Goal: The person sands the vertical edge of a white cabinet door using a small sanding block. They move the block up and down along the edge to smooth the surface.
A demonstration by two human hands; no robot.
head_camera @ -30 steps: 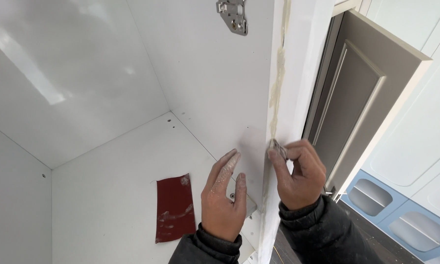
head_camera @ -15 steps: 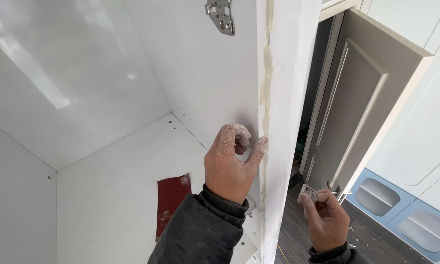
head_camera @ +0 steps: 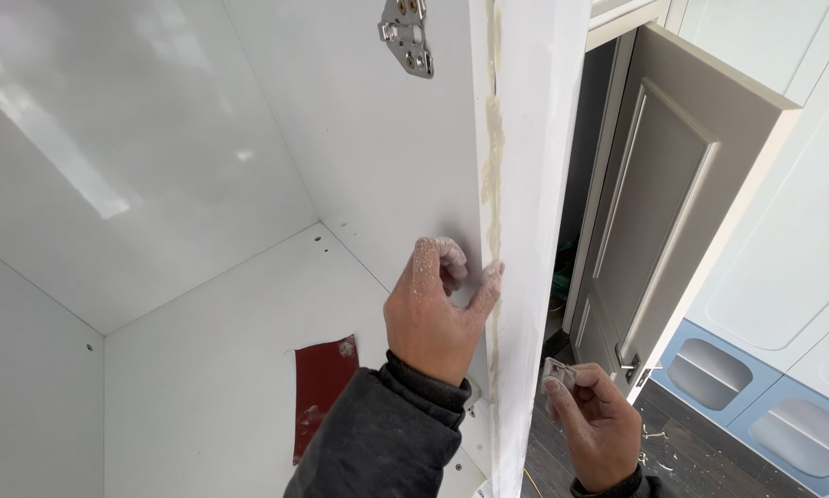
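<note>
**Head view: filler seam on a white cabinet edge**

Head camera shows me a dark red sheet lying inside the cabinet. My left hand, curled with nothing in it, presses its thumb on the pale filler seam up the panel's front edge; it looks soft and smearable. My right hand pinches a small stiff scraper, light, held by its edges.

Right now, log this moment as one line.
left hand: thumb on filler seam of cabinet side panel | right hand: holds small scraper, off panel | red sandpaper sheet: inside cabinet
</note>
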